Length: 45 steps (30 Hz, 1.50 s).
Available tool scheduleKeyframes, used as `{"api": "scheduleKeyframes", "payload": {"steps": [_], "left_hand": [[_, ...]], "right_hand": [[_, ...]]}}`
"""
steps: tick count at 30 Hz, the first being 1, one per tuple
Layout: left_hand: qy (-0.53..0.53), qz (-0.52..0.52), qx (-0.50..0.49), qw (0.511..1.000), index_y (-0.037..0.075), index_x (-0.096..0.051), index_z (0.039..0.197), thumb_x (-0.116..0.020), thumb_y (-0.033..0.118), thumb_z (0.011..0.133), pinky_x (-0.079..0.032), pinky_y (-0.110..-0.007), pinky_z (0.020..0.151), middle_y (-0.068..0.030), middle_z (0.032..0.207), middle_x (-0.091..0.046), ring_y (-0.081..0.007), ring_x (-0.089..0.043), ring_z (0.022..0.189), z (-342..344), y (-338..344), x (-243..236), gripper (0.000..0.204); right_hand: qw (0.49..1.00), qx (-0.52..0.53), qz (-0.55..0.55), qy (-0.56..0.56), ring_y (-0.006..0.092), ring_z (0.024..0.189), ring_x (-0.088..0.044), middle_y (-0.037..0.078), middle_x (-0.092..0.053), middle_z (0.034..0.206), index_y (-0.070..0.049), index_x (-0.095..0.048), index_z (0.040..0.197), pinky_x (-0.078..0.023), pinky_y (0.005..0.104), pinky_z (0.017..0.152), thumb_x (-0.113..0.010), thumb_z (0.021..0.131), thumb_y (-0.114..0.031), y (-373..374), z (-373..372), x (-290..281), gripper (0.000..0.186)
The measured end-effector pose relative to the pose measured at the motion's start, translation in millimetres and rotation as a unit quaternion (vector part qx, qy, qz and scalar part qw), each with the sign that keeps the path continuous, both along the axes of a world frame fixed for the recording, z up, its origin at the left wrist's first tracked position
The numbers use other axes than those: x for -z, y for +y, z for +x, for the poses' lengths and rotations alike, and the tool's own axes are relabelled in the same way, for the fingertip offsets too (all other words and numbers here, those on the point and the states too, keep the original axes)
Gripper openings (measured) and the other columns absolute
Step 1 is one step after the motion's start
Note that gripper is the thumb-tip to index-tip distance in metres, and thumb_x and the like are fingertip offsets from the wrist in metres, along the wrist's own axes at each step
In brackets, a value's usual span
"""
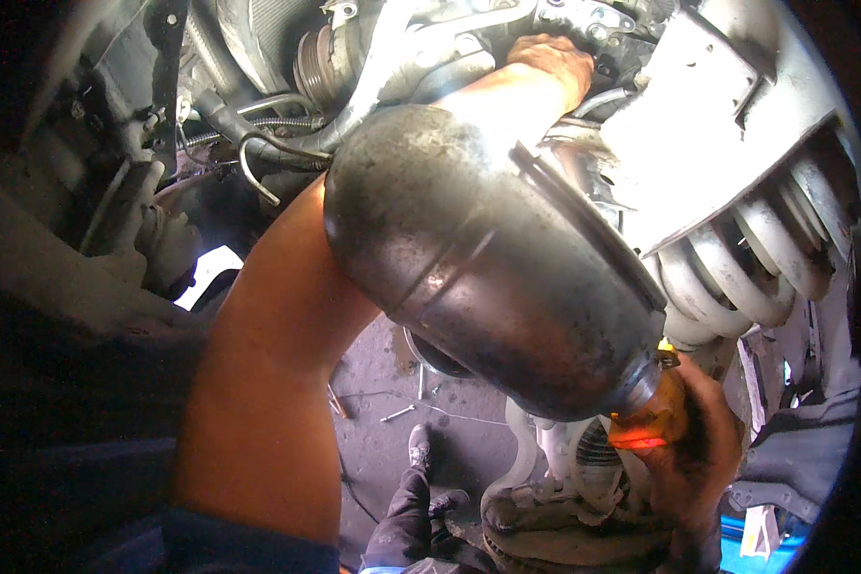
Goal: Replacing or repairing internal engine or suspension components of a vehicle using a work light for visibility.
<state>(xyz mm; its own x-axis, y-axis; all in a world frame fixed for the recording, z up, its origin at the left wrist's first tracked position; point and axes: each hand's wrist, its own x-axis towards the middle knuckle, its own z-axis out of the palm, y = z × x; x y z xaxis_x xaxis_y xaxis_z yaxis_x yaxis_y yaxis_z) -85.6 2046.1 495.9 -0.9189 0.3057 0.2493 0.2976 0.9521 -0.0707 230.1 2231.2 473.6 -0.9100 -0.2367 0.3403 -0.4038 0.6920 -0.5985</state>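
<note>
left fingers: buried among the engine parts (584,24); grip unseen
left forearm: partly behind the canister (478,258)
right hand (694,459): palm hidden; what it holds unclear
coil spring (765,258): upper coils hidden

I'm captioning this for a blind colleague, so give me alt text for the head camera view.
Under a raised car, the person's left hand reaches up behind a large dark metal canister into the engine parts, while the right hand grips its orange-lit lower end. A white coil spring sits at right; the person's shoe shows below.
</note>
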Motion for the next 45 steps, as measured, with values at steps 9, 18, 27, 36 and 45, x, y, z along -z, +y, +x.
{"api": "scheduleKeyframes", "payload": {"steps": [9, 18, 27, 36, 45], "left_hand": [[0.014, 0.03, 0.001, 0.999, 0.018, -0.067, 0.125, -0.063, 0.017, 0.092, -0.052, -0.038, 0.097, -0.0046, 0.127, -0.066, -0.0254, -0.062, 0.119, -5.1, -0.6, 1.5, 0.033], [-0.027, 0.07, 0.009, 0.997, 0.019, -0.067, 0.123, -0.063, 0.015, 0.091, -0.051, -0.04, 0.099, -0.0054, 0.131, -0.063, -0.0256, -0.06, 0.121, -13.6, 1.8, 7.0, 0.033], [-0.107, 0.114, 0.012, 0.988, 0.019, -0.069, 0.121, -0.063, 0.014, 0.086, -0.053, -0.042, 0.093, -0.0073, 0.126, -0.066, -0.029, -0.062, 0.118, -18.1, -3.6, 5.1, 0.036], [-0.001, 0.14, 0.251, 0.958, 0.009, -0.064, 0.1, -0.057, 0.019, 0.088, -0.049, -0.044, 0.081, -0.0125, 0.101, -0.062, -0.0321, -0.06, 0.096, 47.6, -30.7, 13.9, 0.017], [-0.131, 0.148, 0.053, 0.979, 0.014, -0.066, 0.125, -0.061, 0.017, 0.089, -0.052, -0.044, 0.095, -0.0082, 0.128, -0.064, -0.0302, -0.061, 0.119, -10.1, -4.3, 2.3, 0.036]], "right_hand": [[0.999, 0.015, -0.028, -0.028, 0.0241, 0.102, -0.065, 0.017, -0.066, 0.112, 0.007, -0.055, 0.126, -0.05, 0.0365, 0.091, -0.08, 0.079, -0.028, -0.1, 1.4, -0.9, 0.064], [0.998, 0.029, -0.053, -0.026, 0.0251, 0.105, -0.064, 0.019, -0.064, 0.115, 0.009, -0.052, 0.128, -0.049, 0.0369, 0.093, -0.08, 0.08, -0.031, 2.2, 4.4, 0.9, 0.068], [0.997, 0.029, -0.046, -0.048, 0.0244, 0.106, -0.063, 0.018, -0.064, 0.115, 0.009, -0.052, 0.127, -0.049, 0.0367, 0.093, -0.08, 0.079, -0.035, 0.5, 2.1, -2.3, 0.071], [0.996, 0.062, -0.045, -0.04, 0.0251, 0.106, -0.063, 0.018, -0.064, 0.115, 0.009, -0.053, 0.126, -0.049, 0.0375, 0.093, -0.078, 0.081, -0.038, 8.0, 2.5, 2.1, 0.07], [0.998, 0.034, -0.045, -0.037, 0.0258, 0.105, -0.064, 0.019, -0.065, 0.113, 0.008, -0.054, 0.126, -0.05, 0.0373, 0.091, -0.077, 0.082, -0.041, 0.8, 0.6, 0.2, 0.07]]}}
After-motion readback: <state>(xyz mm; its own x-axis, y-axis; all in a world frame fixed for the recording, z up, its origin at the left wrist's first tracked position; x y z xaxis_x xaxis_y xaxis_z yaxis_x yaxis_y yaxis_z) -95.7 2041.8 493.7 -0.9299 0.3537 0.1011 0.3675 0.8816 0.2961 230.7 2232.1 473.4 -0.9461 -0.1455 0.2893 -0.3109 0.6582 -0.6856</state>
